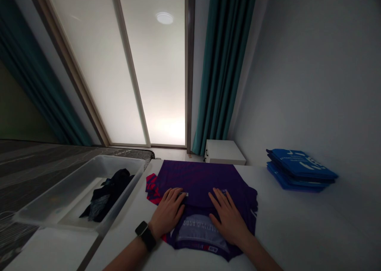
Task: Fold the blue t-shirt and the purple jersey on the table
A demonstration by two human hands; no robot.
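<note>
A purple T-shirt [196, 175] with red patterned parts at its left side lies spread on the white table [285, 223], its collar toward me. Inside the neck opening a greyish panel with printed lettering shows. My left hand [169, 209], with a black watch on the wrist, rests flat on the left part of the shirt, fingers pointing away from me. On the right part lies my right hand [228, 217], its fingers stretched out and slightly spread. Both palms press on the fabric, and neither hand grips it.
Left of the shirt stands a translucent plastic bin [74, 167] holding dark crumpled clothes [110, 193]. A stack of folded blue bags or cloths [300, 169] sits at the right by the wall. Beyond the table are a white cabinet [224, 151] and teal curtains [228, 64].
</note>
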